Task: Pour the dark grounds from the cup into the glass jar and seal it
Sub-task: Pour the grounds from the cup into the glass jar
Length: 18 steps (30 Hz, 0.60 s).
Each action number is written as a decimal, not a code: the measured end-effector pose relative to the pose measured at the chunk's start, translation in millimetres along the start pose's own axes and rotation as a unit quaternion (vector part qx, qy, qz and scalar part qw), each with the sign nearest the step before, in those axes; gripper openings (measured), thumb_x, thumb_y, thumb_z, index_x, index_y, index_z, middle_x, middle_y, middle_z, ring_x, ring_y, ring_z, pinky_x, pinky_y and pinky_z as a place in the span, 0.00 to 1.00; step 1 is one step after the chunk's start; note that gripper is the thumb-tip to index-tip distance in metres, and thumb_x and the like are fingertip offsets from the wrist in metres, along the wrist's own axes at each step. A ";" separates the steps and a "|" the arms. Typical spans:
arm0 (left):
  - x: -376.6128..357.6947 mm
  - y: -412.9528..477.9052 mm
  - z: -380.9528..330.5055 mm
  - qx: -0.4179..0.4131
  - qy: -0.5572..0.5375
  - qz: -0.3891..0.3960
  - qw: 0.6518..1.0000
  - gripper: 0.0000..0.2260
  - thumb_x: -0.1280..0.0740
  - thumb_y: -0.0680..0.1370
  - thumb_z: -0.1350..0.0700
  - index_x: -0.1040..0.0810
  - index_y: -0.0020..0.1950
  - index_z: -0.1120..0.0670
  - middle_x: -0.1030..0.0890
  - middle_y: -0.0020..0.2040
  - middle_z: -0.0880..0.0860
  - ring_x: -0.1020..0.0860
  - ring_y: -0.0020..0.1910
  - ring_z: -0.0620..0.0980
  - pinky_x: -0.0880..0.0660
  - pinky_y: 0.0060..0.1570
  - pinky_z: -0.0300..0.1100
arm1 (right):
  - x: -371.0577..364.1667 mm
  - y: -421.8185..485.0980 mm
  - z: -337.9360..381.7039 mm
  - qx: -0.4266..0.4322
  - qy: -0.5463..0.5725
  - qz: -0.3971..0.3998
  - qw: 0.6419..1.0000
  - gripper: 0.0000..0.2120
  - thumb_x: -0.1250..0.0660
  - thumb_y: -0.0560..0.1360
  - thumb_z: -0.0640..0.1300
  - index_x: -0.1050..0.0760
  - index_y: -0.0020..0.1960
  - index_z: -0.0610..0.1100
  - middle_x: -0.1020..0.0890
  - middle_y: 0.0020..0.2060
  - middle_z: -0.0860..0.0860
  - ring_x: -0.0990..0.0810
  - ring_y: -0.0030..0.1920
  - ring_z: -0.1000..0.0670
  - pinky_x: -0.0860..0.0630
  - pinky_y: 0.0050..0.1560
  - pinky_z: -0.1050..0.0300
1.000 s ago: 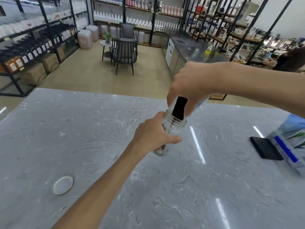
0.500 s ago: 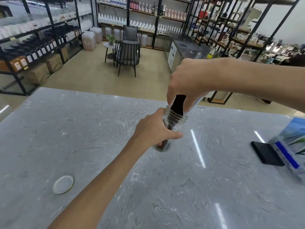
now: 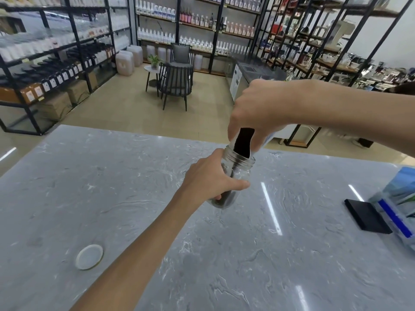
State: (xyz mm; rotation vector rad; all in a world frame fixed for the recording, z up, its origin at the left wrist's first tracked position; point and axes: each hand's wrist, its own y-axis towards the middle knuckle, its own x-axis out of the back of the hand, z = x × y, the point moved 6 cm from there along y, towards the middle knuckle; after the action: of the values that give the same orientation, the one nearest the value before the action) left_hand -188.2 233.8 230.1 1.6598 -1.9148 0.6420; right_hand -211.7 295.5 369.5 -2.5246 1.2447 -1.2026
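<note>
pouring dark grounds [image 3: 243,141], clear threaded glass jar [image 3: 238,167], veined marble table [image 3: 112,187]

A grey marbled counter [image 3: 112,187] is streaked with reflected ceiling light. Beyond its far edge, a beige floor [image 3: 116,108] is flanked by black metal shelving [image 3: 74,39] stocked with bottles. Two dark chairs [image 3: 176,83] and a small round table [image 3: 151,70] are set before the back shelves.
</note>
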 end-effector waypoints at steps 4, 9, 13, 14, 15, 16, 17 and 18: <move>3.6 1.4 -0.4 -0.001 0.015 -0.007 1.000 0.32 0.22 0.66 0.35 0.28 0.64 0.44 0.19 0.47 0.43 0.17 0.39 0.51 0.18 0.50 0.54 | 1.3 2.2 0.5 0.003 -0.016 0.005 1.000 0.27 0.29 0.66 0.69 0.26 0.63 0.65 0.39 0.29 0.62 0.31 0.36 0.51 0.47 0.28 0.60; 2.0 -0.2 2.8 0.001 0.018 0.000 1.000 0.32 0.22 0.66 0.35 0.29 0.64 0.45 0.17 0.48 0.45 0.17 0.35 0.49 0.17 0.49 0.54 | -2.0 6.7 6.1 0.032 -0.033 -0.012 0.999 0.27 0.29 0.67 0.67 0.27 0.64 0.64 0.24 0.38 0.59 0.29 0.38 0.49 0.38 0.32 0.58; 2.2 -2.4 5.8 0.002 0.020 0.003 1.000 0.32 0.22 0.67 0.35 0.29 0.65 0.45 0.17 0.51 0.46 0.17 0.36 0.49 0.17 0.50 0.54 | -2.6 7.5 10.8 0.046 -0.030 -0.030 0.998 0.25 0.29 0.68 0.67 0.26 0.63 0.64 0.19 0.41 0.58 0.27 0.38 0.49 0.38 0.32 0.58; 2.8 -2.9 6.7 0.002 0.022 0.003 1.000 0.32 0.22 0.67 0.35 0.29 0.65 0.44 0.17 0.51 0.46 0.18 0.37 0.50 0.17 0.50 0.54 | -1.9 7.9 12.1 0.046 -0.037 -0.036 0.998 0.25 0.29 0.67 0.66 0.26 0.63 0.65 0.18 0.42 0.57 0.28 0.38 0.49 0.39 0.32 0.58; 3.7 -3.3 7.4 0.001 0.022 0.002 1.000 0.32 0.21 0.66 0.36 0.29 0.65 0.44 0.17 0.51 0.46 0.18 0.39 0.50 0.18 0.50 0.54 | -1.5 8.3 12.6 0.044 -0.043 -0.042 0.997 0.25 0.29 0.67 0.66 0.26 0.63 0.65 0.17 0.43 0.57 0.27 0.38 0.49 0.40 0.31 0.58; 4.6 -3.4 8.0 0.000 0.022 0.000 1.000 0.32 0.21 0.66 0.36 0.29 0.65 0.44 0.17 0.52 0.45 0.18 0.40 0.50 0.18 0.51 0.53 | -1.5 8.2 12.5 0.043 -0.040 -0.045 0.997 0.25 0.28 0.67 0.67 0.26 0.63 0.65 0.17 0.43 0.57 0.26 0.38 0.49 0.39 0.31 0.58; 5.6 -3.7 8.5 -0.001 0.022 -0.002 1.000 0.32 0.21 0.66 0.36 0.28 0.65 0.44 0.17 0.52 0.45 0.18 0.41 0.51 0.18 0.51 0.53 | -1.6 7.9 12.3 0.041 -0.030 -0.047 0.998 0.25 0.29 0.67 0.67 0.26 0.62 0.65 0.17 0.42 0.57 0.25 0.39 0.49 0.38 0.31 0.58; 6.5 -3.6 8.8 -0.001 0.023 -0.004 1.000 0.32 0.21 0.66 0.36 0.28 0.64 0.44 0.17 0.52 0.45 0.18 0.42 0.51 0.18 0.51 0.53 | -0.9 7.3 12.6 0.039 -0.024 -0.048 0.998 0.25 0.29 0.67 0.67 0.26 0.62 0.65 0.17 0.42 0.57 0.24 0.39 0.49 0.37 0.31 0.58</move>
State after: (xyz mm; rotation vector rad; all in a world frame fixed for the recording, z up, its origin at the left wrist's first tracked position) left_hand -186.0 222.8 227.8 1.6373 -1.8741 0.6687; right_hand -208.1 288.1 357.4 -2.5667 1.0568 -1.1781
